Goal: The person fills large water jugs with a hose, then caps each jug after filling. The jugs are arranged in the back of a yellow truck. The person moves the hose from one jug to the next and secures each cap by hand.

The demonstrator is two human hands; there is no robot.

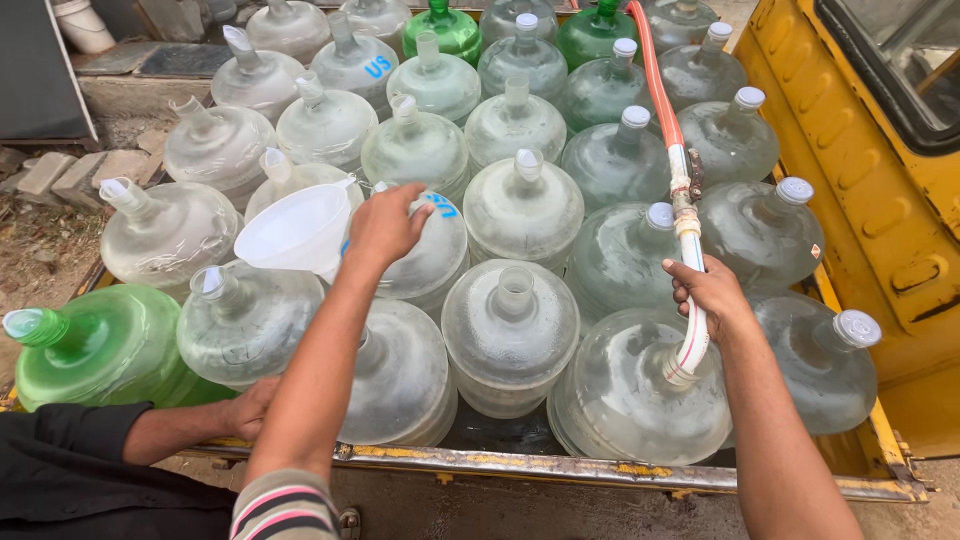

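The person's right hand (712, 292) is closed in a fist around a white hose with red stripes (692, 330), whose lower end dips just below the hand into the neck of a large clear water jug (640, 400); above the hand the hose joins an orange hose (655, 80) at a clamped coupling. The left hand (385, 225) reaches forward with fingers loosely curled, resting on the top of a clear jug with blue lettering (430, 250). Just to the left of that hand sits a white funnel (298, 230). Nearer the person, another person's hand (250, 408), in a black sleeve, rests on the yellow cart edge (560, 466).
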